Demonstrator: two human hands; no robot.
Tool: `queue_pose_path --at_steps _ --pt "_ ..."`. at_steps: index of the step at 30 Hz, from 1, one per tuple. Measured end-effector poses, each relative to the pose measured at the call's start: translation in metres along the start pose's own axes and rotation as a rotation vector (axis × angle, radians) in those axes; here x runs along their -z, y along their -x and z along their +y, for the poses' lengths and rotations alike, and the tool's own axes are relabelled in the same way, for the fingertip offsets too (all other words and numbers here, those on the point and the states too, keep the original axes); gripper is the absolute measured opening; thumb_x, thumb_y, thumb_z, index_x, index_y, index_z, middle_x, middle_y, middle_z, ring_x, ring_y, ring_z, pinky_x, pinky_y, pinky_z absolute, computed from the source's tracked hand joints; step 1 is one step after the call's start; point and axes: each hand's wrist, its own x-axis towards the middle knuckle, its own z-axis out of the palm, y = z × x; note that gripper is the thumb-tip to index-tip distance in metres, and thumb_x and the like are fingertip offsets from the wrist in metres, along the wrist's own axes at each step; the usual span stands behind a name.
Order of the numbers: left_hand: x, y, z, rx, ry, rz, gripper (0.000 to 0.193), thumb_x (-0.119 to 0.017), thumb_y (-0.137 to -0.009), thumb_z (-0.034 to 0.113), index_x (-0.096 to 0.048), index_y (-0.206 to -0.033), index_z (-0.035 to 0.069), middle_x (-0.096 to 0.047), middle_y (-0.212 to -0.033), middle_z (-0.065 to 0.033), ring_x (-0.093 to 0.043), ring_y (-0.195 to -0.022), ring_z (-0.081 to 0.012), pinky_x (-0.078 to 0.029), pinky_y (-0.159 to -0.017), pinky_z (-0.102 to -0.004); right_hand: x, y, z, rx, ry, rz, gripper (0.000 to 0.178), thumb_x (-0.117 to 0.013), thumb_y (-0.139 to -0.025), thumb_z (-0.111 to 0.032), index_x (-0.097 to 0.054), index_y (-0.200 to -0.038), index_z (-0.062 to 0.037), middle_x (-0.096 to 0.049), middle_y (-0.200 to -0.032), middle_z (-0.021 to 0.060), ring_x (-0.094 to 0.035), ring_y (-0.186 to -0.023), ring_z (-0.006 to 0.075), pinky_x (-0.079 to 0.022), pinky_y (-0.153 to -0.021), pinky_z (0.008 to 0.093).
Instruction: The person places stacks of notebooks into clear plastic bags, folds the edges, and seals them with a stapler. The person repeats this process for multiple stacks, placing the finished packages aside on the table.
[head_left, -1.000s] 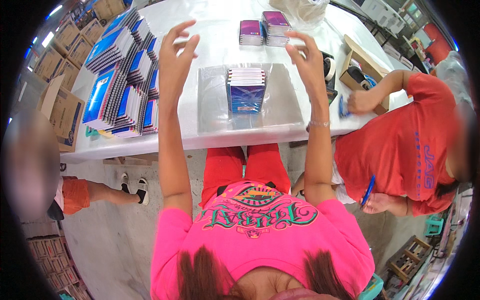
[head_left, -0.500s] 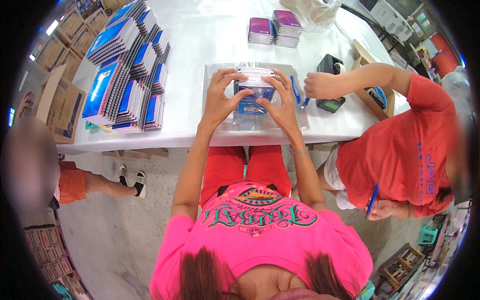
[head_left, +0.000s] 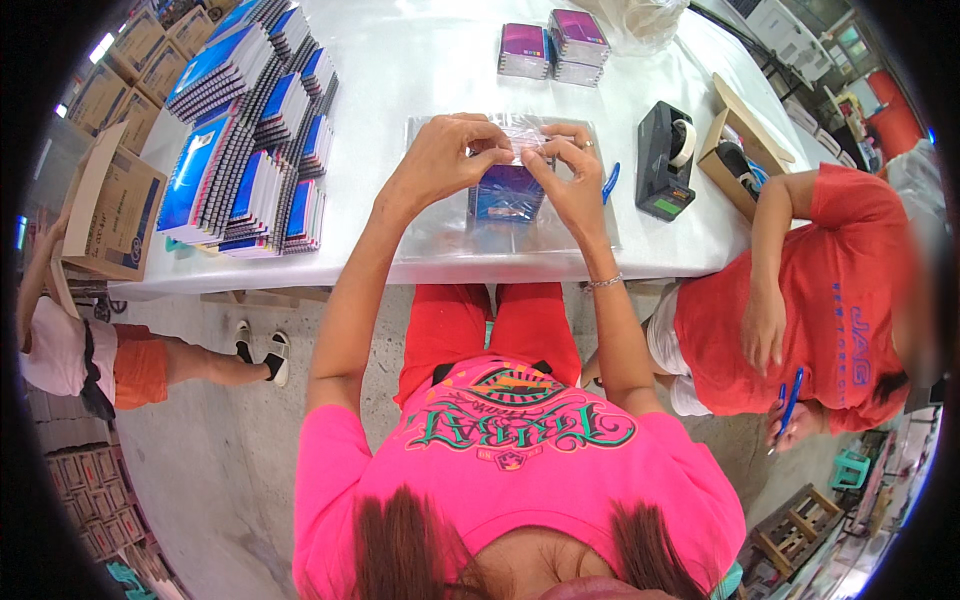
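On the white table, the boxy bundle sits between and just nearer the body than the fingers of the left hand and right hand. Their thumbs bend close to the fingertips at clear film; how firmly they grip, I cannot tell. Its blue face looks glossy.

Glossy, clear plastic film lies crinkled over slick blue covers before me; smooth black plastic tape dispenser at three o'clock, matt cardboard box at nine
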Motion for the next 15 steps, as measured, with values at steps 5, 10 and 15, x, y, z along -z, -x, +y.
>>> queue_pose_path --at_steps 5,10,15 --pt "-0.012 -0.002 0.01 -0.084 -0.154 0.119 0.014 -0.066 -0.082 0.012 -0.069 -0.091 0.002 -0.066 -0.086 -0.0113 -0.064 -0.071 -0.0225 -0.051 -0.067 -0.0348 0.004 -0.011 0.009 -0.097 -0.13 -0.088 0.026 -0.075 -0.079 -0.015 -0.066 -0.1 -0.0033 -0.058 -0.104 0.0091 -0.058 -0.088 0.0165 -0.048 -0.078 0.0304" --pt "-0.017 -0.003 0.006 -0.048 -0.261 0.147 0.024 -0.067 -0.081 0.014 -0.063 -0.103 0.005 -0.061 -0.091 -0.0115 -0.063 -0.071 -0.0238 -0.051 -0.068 -0.0355 0.001 -0.018 -0.004 -0.214 -0.324 -0.064 0.055 -0.074 -0.08 -0.015 -0.053 -0.129 -0.0049 -0.058 -0.106 0.0064 -0.058 -0.09 0.0135 -0.048 -0.078 0.0278" --pt "-0.026 -0.008 -0.012 0.012 -0.025 0.389 0.042 -0.068 -0.082 0.024 -0.058 -0.121 0.01 -0.057 -0.093 -0.008 -0.059 -0.09 -0.0212 -0.049 -0.08 -0.0349 0.007 -0.027 0.026 -0.457 -0.542 -0.318 0.044 -0.07 -0.082 -0.015 -0.061 -0.122 0.0006 -0.065 -0.107 0.0073 -0.061 -0.092 0.0124 -0.046 -0.083 0.0254"
